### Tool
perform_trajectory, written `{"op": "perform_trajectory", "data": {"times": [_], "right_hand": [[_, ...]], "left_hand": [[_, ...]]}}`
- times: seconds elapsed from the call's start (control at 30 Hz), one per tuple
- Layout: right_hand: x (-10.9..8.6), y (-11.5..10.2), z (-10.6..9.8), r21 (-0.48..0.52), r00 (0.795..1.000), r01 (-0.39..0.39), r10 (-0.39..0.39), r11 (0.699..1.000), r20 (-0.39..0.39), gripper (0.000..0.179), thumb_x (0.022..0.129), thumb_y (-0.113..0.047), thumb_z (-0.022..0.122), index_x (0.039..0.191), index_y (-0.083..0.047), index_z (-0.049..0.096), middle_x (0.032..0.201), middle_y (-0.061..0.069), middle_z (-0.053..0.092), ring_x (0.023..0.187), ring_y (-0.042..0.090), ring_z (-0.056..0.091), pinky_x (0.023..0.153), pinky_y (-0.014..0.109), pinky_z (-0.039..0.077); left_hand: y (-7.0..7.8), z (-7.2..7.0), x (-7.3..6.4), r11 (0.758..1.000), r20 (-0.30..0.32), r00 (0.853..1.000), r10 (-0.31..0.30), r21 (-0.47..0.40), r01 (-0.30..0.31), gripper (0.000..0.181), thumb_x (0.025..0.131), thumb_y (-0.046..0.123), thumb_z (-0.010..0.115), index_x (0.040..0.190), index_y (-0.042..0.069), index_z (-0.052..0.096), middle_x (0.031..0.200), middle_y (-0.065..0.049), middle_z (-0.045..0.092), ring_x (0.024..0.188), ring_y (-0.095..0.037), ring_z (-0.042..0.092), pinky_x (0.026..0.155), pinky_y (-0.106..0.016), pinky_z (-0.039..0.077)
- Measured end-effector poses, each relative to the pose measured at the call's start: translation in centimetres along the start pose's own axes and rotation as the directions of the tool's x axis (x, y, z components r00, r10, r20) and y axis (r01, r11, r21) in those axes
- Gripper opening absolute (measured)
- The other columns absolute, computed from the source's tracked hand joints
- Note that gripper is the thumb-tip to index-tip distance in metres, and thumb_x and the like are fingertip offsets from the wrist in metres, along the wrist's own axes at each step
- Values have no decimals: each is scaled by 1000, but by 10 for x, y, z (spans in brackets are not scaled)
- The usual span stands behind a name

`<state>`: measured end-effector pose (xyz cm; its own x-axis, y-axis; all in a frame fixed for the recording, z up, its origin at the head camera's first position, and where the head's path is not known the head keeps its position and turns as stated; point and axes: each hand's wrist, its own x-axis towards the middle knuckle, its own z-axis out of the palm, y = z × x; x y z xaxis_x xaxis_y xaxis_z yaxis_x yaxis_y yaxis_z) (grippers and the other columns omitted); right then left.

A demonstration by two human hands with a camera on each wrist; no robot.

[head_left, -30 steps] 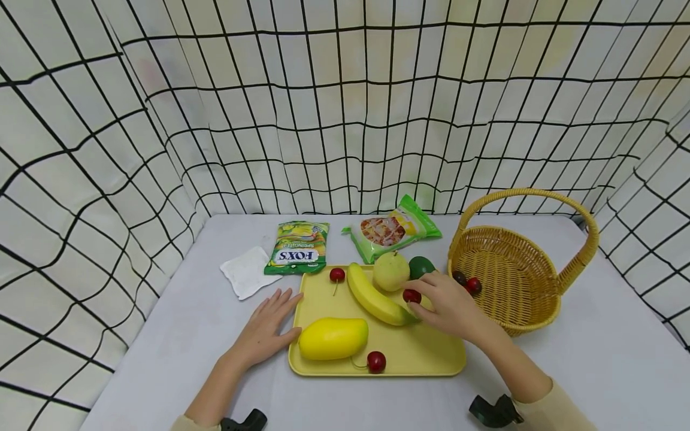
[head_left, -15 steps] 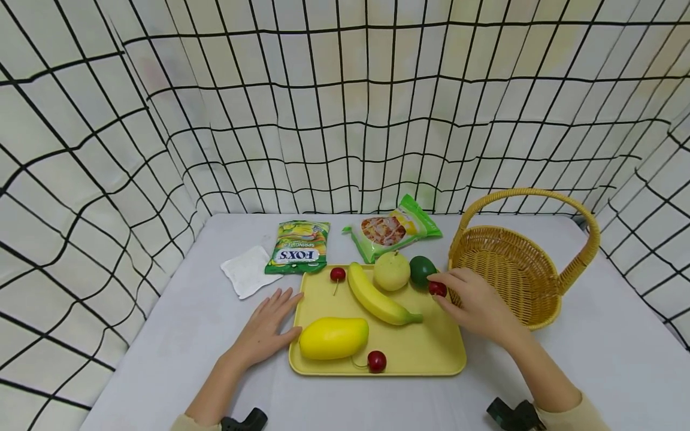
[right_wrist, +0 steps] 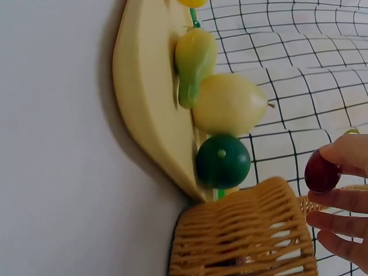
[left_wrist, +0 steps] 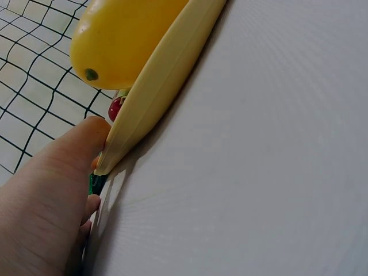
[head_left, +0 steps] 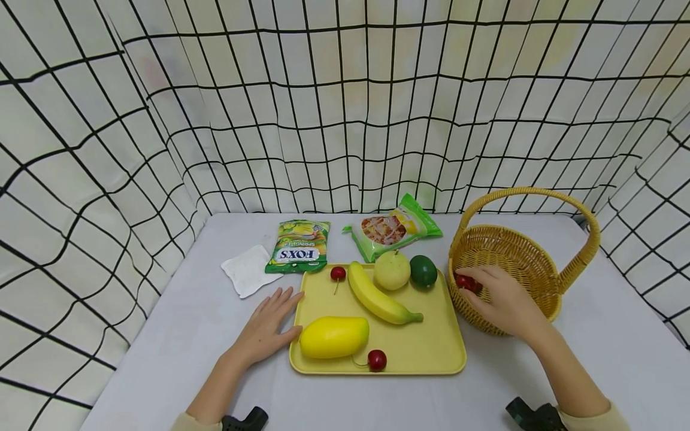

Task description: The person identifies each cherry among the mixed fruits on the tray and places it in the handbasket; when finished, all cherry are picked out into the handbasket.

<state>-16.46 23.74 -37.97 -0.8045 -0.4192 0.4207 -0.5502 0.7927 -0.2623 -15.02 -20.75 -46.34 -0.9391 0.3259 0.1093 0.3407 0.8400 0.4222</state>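
Observation:
My right hand [head_left: 500, 297] reaches over the near left rim of the wicker basket [head_left: 504, 239]. In the right wrist view it pinches a dark red cherry [right_wrist: 322, 171] between thumb and fingers, above the basket's woven side. My left hand [head_left: 268, 328] lies with fingers spread at the left edge of the yellow tray [head_left: 415, 353], its thumb touching the rim. On the tray are a yellow mango [head_left: 334, 337], a banana [head_left: 380, 299], a pale round pear [head_left: 392, 270], a dark green avocado-like fruit [head_left: 423, 271], a cherry [head_left: 338, 273] at the back and another cherry [head_left: 377, 360] in front.
A green FOX'S candy bag [head_left: 299, 246] and a white packet [head_left: 250, 271] lie behind the tray at the left. Behind its middle is a green snack bag [head_left: 392, 230]. The basket's tall handle [head_left: 530, 193] arches above it. White cloth with black netting [head_left: 350, 108] surrounds the table.
My right hand has carried the cherry rightward from beside the banana, past the green fruit, to over the basket. The left hand has stayed at the tray's edge.

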Motion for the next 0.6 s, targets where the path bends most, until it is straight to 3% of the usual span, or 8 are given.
{"op": "perform_trajectory", "data": {"times": [0.33, 0.6], "right_hand": [[-8, 24, 2, -10, 984, -145, 145, 989, 108, 35, 83, -19, 65, 115, -6, 60, 107, 14, 62, 98, 31, 56, 74, 48, 51], [-10, 36, 5, -21, 969, -183, 184, 983, 162, 35, 83, -19, 65, 114, -5, 60, 106, 16, 62, 95, 33, 57, 73, 49, 51]], "left_hand": [[-1, 1, 1, 1000, 5, 1000, -4, 3, 4, 67, 85, 48, 55, 142, 20, 35, 148, -10, 27, 137, -30, 16, 110, -49, 9], [-1, 0, 0, 1000, 6, 1000, -6, 5, 6, 67, 85, 47, 56, 142, 20, 35, 148, -10, 26, 137, -30, 15, 110, -49, 9]]}}
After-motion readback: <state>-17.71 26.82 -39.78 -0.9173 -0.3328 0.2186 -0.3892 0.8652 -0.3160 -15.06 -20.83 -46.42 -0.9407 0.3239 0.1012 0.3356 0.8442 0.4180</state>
